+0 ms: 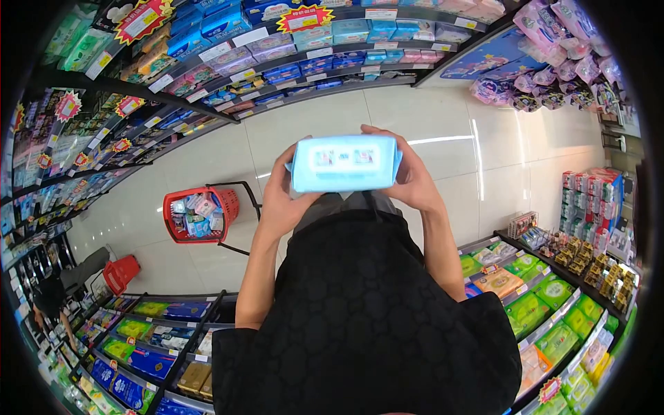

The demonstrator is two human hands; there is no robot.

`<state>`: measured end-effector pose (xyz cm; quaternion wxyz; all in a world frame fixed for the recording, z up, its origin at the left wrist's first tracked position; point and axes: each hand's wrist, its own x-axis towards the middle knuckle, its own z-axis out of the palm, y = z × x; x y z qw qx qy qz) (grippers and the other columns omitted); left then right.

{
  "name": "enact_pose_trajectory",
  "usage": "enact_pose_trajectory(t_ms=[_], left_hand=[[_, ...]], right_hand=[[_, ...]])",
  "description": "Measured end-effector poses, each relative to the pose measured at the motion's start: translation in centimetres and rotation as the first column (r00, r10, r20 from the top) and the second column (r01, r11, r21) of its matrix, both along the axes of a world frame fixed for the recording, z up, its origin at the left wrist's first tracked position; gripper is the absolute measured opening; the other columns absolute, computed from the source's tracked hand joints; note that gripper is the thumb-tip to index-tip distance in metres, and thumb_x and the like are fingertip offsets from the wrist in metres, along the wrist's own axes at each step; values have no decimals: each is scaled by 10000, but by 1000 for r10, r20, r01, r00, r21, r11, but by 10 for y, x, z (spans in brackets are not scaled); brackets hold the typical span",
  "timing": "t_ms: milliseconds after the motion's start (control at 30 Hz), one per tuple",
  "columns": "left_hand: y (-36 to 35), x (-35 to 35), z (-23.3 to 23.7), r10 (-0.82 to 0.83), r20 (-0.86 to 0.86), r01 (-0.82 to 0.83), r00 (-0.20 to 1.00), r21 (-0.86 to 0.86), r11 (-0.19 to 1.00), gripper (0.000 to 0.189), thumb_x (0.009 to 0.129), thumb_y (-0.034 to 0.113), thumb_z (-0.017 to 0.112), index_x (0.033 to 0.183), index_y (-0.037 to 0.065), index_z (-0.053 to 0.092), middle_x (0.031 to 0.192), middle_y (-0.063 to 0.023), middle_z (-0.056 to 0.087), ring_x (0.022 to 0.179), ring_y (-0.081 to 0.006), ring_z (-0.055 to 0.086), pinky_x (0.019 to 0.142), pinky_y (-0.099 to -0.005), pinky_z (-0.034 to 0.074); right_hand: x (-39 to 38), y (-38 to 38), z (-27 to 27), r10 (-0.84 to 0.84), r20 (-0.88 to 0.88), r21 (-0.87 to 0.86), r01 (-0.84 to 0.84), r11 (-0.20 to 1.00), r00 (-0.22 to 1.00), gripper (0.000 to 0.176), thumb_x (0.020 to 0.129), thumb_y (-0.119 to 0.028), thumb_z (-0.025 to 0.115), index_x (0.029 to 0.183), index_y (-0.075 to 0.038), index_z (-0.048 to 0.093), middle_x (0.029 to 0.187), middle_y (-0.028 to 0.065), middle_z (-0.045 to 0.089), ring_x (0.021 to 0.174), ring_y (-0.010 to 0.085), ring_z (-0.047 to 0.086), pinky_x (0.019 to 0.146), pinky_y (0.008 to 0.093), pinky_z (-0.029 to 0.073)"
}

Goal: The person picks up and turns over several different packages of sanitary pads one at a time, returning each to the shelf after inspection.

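A light-blue plastic-wrapped pack (pixel 344 181) is held up in front of my black shirt, its broad printed side facing me. It has a pale panel with two small pictures, too bright to read. My left hand (pixel 281 200) grips the pack's left end, thumb along the lower edge and fingers partly hidden behind. At the other end my right hand (pixel 417 185) is closed around it, with fingertips showing over the top corner. The pack is roughly level between both hands.
Left of me, a red shopping basket (pixel 234 205) with several packs inside is on the tiled floor (pixel 311 111). Shelves of packaged goods (pixel 277 48) curve across the far side. Displays (pixel 539 304) stand at lower right. A person (pixel 52 294) is near another red basket (pixel 122 274).
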<state>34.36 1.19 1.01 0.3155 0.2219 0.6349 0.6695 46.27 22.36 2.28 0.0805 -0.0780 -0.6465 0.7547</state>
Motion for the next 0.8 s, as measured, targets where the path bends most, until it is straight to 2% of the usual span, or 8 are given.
enact_pose_trajectory(t_ms=[100, 200, 300, 433, 500, 600, 733, 800], left_hand=[[14, -5, -6, 81, -371, -62, 925, 64, 996, 670, 693, -125, 637, 1300, 52, 417, 1421, -165, 438, 1371, -344, 345, 1116, -429, 298], [26, -10, -18, 128, -637, -58, 760, 130, 990, 629, 734, -126, 611, 1295, 46, 384, 1451, -188, 385, 1371, -353, 332, 1109, -414, 304], [41, -12, -28, 151, -569, -98, 808, 123, 988, 640, 734, -138, 562, 1314, 55, 373, 1463, -197, 362, 1374, -367, 321, 1119, -431, 276], [76, -14, -33, 104, -357, -155, 928, -116, 981, 684, 746, -104, 553, 1379, 37, 335, 1440, -200, 376, 1345, -342, 362, 1111, -408, 285], [99, -24, -59, 73, -403, -171, 912, -211, 962, 703, 749, -95, 550, 1401, 29, 317, 1417, -202, 373, 1322, -370, 367, 1090, -411, 322], [140, -45, -103, 11, -464, -194, 886, -349, 917, 707, 756, -61, 557, 1415, 19, 314, 1333, -208, 410, 1259, -376, 407, 1041, -414, 371], [199, -82, -138, 84, -250, -183, 965, -404, 897, 708, 764, -51, 547, 1425, 21, 306, 1305, -200, 454, 1211, -353, 470, 991, -388, 423], [228, -106, -159, 152, -176, -209, 973, -374, 904, 710, 770, -44, 545, 1431, 23, 295, 1315, -202, 464, 1196, -334, 499, 974, -378, 441]], right_hand=[[-4, 6, 3, -53, -54, 302, 67, 951, 997, 731, 686, 88, 661, 1357, -84, 427, 1425, 138, 416, 1331, 291, 394, 1056, 369, 375], [-10, 8, -1, -145, -124, 611, 191, 768, 982, 764, 660, 135, 621, 1359, -113, 434, 1442, 159, 397, 1333, 315, 393, 1059, 378, 375], [-14, 14, -11, -145, -182, 627, 228, 745, 973, 787, 658, 166, 586, 1375, -106, 413, 1452, 159, 386, 1329, 331, 394, 1043, 386, 393], [-26, 39, -29, -229, 30, 449, 191, 873, 973, 750, 716, 125, 580, 1403, -99, 377, 1419, 150, 414, 1305, 313, 416, 1040, 388, 396], [-35, 58, -48, -236, 155, 303, 181, 935, 959, 734, 755, 81, 589, 1428, -97, 356, 1391, 134, 433, 1294, 282, 423, 1067, 392, 369], [-58, 99, -101, -254, 199, 296, 189, 936, 947, 709, 781, 53, 580, 1431, -94, 339, 1373, 126, 433, 1284, 268, 424, 1066, 418, 373], [-104, 154, -157, -229, 201, 323, 156, 934, 953, 705, 763, 52, 577, 1410, -55, 318, 1391, 190, 387, 1276, 324, 432, 1012, 408, 434], [-133, 182, -172, -226, 207, 389, 132, 912, 952, 761, 755, -5, 603, 1440, -62, 279, 1413, 211, 342, 1290, 355, 403, 1040, 412, 402]])
